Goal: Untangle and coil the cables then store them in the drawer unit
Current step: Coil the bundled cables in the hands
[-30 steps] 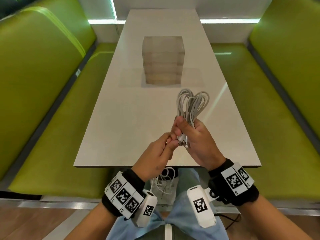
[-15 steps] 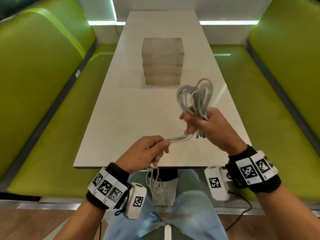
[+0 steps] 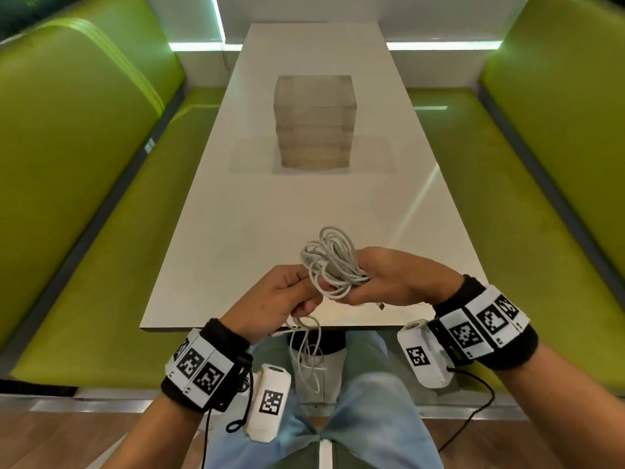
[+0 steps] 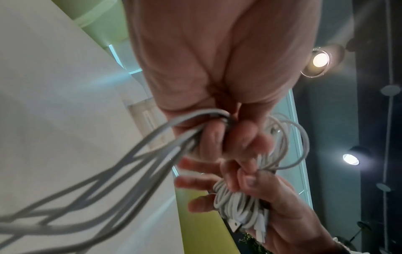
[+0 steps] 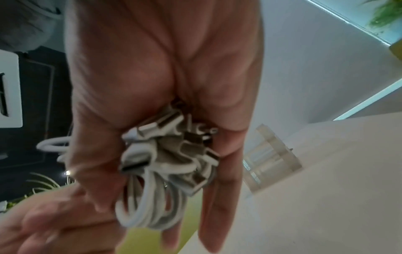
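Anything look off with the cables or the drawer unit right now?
The drawer unit stands square on the table, nothing spilled. The oddity: the coil in the right hand is unfinished, and loose cable strands trail from the left hand below the table edge, uncoiled.

Head view: high above the near end of the table (image 3: 236, 204), facing forward and down along it to the drawer unit (image 3: 314, 123).
Left wrist view: very close under the left hand (image 4: 217, 68), facing up along it.
Right wrist view: very close under the right hand (image 5: 163, 68).
Shared by all: cable bundle (image 3: 329, 265), table.
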Available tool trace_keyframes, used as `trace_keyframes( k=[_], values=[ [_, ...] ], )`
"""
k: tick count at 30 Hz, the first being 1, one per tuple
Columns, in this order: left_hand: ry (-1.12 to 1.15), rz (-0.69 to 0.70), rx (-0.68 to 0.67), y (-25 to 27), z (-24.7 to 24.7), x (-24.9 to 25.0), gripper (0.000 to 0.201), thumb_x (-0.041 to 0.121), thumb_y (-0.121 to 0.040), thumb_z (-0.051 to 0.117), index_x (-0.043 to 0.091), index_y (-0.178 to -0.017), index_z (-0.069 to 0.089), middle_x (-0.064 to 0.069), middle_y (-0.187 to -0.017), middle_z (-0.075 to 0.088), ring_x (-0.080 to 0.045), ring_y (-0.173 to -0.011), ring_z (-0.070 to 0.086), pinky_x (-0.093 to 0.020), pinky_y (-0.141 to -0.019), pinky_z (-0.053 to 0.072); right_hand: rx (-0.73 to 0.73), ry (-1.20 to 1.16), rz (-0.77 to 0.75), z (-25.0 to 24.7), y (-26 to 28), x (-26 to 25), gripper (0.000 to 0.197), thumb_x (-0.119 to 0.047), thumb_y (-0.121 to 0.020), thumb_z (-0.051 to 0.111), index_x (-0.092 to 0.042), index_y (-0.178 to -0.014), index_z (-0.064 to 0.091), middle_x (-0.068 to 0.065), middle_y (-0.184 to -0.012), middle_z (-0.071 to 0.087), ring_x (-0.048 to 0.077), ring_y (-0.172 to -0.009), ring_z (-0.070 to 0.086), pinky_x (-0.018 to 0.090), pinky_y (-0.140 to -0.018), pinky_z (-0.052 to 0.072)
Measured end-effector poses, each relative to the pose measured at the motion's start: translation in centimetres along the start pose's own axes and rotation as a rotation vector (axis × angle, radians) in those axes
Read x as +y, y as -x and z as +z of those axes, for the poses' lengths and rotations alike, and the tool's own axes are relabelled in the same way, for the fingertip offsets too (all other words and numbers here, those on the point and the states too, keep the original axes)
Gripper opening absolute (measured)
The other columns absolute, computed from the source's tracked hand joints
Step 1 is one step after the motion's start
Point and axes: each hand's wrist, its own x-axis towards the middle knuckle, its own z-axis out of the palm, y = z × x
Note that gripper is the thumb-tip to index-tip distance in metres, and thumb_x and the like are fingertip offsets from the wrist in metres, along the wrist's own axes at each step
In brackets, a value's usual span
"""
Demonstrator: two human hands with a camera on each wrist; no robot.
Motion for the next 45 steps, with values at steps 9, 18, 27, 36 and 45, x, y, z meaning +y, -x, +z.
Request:
trace_keyframes(
  k=[9,18,27,36,45],
  values=[
    [0.341,-0.424,-0.169,0.4,-1.2,0.8,0.085,0.074,-0.074,0.047,-0.006,-0.099,0.062,-0.028,-0.092,0.067,-0.033,-0.074,0.067,-0.034,-0.062,0.057,-0.186,0.675,-0.066,0.3,-0.1,-1.7,0.015,-0.024,-0.089,0.051,-0.015,-0.097,0.061,0.004,-0.097,0.067,0.023,-0.083,0.057,0.033,-0.072,0.044],
    [-0.083,-0.453,-0.342,0.9,0.7,-0.5,0.05,0.027,-0.075,0.072,0.007,-0.114,0.048,-0.013,-0.08,0.062,-0.026,-0.062,0.053,-0.026,-0.05,0.042,-0.517,0.227,0.048,1.2,-0.7,-1.3,0.032,-0.027,-0.078,0.074,-0.002,-0.095,0.065,0.012,-0.085,0.067,0.013,-0.069,0.054,0.021,-0.06,0.039],
    [-0.058,-0.345,-0.362,1.0,0.4,-1.3,0.062,0.032,-0.073,0.073,0.002,-0.121,0.049,-0.036,-0.117,0.053,-0.035,-0.093,0.056,-0.058,-0.083,0.047,-0.567,0.017,0.089,1.0,-0.5,-0.8,0.018,-0.026,-0.083,0.07,-0.01,-0.08,0.064,-0.006,-0.061,0.059,0.004,-0.05,0.05,0.01,-0.048,0.038],
    [0.191,-0.237,-0.207,1.7,0.9,-1.6,0.065,0.074,-0.076,0.048,0.019,-0.104,0.066,-0.006,-0.074,0.067,-0.025,-0.072,0.066,-0.035,-0.073,0.053,-0.416,0.009,0.126,-1.6,0.4,-0.3,0.021,-0.029,-0.085,0.068,-0.012,-0.076,0.062,0.0,-0.06,0.058,0.017,-0.05,0.046,0.018,-0.043,0.036],
    [0.069,-0.148,-0.105,1.0,0.7,-2.0,0.05,0.053,-0.093,0.032,0.009,-0.084,0.055,-0.005,-0.066,0.06,-0.021,-0.085,0.068,-0.029,-0.085,0.049,-0.103,-0.054,0.074,-5.2,1.3,-0.5,0.037,-0.031,-0.086,0.064,0.001,-0.07,0.057,0.008,-0.061,0.055,0.015,-0.049,0.045,0.022,-0.044,0.038]
  ],
)
